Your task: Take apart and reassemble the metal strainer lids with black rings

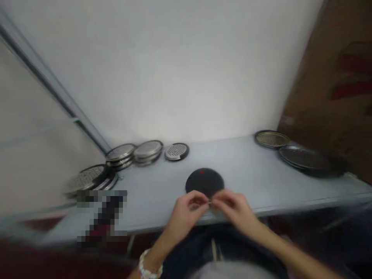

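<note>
My left hand (188, 211) and my right hand (234, 207) meet fingertip to fingertip close to the table's front edge. Both are closed in a pinch around a tiny shiny piece (209, 202), too small and blurred to name. Just beyond the fingers lies a round black disc (205, 180) with a red mark near its far rim; my hands cover its near edge. A bracelet of pale beads circles my left wrist.
Stacked round perforated metal discs (120, 152) with black rims stand at the left back, another stack (90, 178) nearer. A single perforated disc (176, 151) lies at the back middle. Dark round discs (303, 158) and a yellowish one (271, 138) lie at the right of the white table (154, 193).
</note>
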{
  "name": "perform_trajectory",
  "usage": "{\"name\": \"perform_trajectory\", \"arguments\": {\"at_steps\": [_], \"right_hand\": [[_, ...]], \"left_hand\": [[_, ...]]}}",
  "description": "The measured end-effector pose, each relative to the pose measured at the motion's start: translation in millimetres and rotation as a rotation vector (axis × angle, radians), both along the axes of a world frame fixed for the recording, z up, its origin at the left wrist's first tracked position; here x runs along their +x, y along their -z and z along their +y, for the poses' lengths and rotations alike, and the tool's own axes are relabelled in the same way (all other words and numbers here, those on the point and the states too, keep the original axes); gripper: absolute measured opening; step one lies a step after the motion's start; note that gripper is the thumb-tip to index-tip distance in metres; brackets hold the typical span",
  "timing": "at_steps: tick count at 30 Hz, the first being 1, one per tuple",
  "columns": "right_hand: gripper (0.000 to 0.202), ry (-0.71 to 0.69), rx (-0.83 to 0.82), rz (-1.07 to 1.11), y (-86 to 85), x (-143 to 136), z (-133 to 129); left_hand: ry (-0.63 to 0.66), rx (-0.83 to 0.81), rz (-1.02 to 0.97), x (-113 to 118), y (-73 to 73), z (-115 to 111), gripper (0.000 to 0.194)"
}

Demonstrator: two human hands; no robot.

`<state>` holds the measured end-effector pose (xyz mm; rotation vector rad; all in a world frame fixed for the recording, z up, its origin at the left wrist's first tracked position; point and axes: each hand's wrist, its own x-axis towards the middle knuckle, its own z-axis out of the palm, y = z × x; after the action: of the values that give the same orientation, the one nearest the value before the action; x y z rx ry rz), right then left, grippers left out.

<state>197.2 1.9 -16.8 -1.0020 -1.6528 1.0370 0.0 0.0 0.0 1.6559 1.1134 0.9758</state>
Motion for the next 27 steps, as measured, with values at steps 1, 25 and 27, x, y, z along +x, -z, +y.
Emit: {"name": "perform_trajectory", "arguments": {"at_steps": [1,25,27], "right_hand": [[0.024,-0.014,-0.012,-0.003,-0.5,0.4,1.2],[0.013,-0.064,0.424,-0.297,7.4,8.5,17.9],[0.014,-0.071,0.476,-0.325,7.2,9.4,19.8]], "left_hand": [[-0.018,0.014,0.029,1.0,-0.4,0.7,0.01],[-0.056,0.608,0.318,-8.4,13.7,14.6,0.009],[-0.052,0.586,0.303,-7.9,14.2,15.0,0.009]]}}
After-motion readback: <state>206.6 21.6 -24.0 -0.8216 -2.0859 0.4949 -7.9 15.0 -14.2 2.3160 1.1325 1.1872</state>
